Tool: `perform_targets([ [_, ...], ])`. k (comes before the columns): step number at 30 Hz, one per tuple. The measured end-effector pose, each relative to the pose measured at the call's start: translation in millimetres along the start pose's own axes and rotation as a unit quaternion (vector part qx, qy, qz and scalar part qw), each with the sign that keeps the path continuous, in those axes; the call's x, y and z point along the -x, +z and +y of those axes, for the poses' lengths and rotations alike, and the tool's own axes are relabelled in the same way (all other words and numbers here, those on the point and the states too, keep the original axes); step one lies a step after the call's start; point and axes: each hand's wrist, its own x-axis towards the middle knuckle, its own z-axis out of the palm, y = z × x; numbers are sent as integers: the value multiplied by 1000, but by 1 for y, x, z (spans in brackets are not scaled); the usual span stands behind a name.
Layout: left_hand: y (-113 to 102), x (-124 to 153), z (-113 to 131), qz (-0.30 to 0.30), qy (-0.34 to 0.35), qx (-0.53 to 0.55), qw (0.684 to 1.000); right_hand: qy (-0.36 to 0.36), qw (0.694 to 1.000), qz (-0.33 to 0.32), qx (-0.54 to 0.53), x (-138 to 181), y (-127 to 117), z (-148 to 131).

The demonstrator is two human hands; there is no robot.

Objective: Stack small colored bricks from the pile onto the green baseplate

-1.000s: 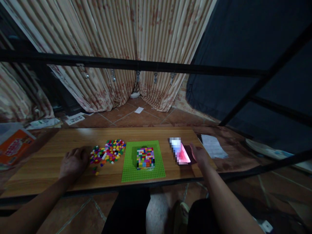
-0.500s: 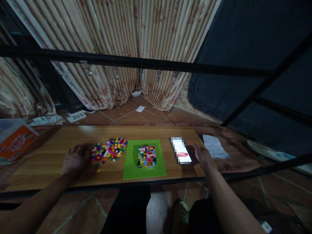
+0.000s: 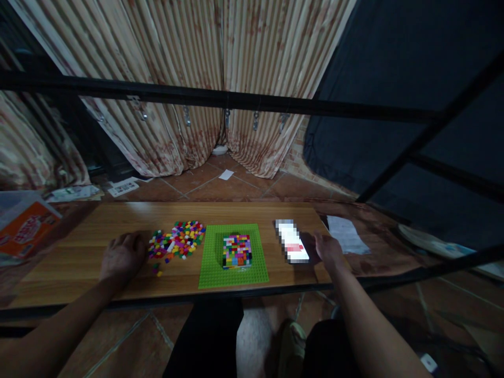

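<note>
On the left of the table, my left hand (image 3: 123,256) rests with its fingers curled under, and I see nothing in it. Just right of it lies a spread of small, colourful toy bricks (image 3: 185,239), with a few strays (image 3: 157,271) nearer me. A green baseplate (image 3: 210,262) sits mid-table, bearing a compact block of multicoloured bricks (image 3: 237,251). Right of the plate is a lit phone (image 3: 292,242), its screen pixelated. Beside the phone, at the table's right end, my right hand (image 3: 328,252) stands on edge, thumb held apart; its other fingers are mostly hidden.
A dark metal bar (image 3: 252,100) crosses above the wooden table (image 3: 86,226). At far left stands a clear box with an orange label (image 3: 29,228). White paper (image 3: 347,234) lies past the table's right end. Curtains (image 3: 177,58) hang behind.
</note>
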Motion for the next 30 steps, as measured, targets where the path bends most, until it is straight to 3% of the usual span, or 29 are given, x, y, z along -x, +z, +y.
perform_targets([
  [7, 2, 0, 0, 6, 6, -3, 1000, 6, 999, 26, -25, 4, -11, -8],
  [16, 8, -2, -5, 12, 4, 10, 1000, 19, 974, 97, -201, 14, -21, -23],
  [30, 11, 0, -5, 36, -5, 20, 999, 10, 979, 106, -176, 14, -20, -21],
])
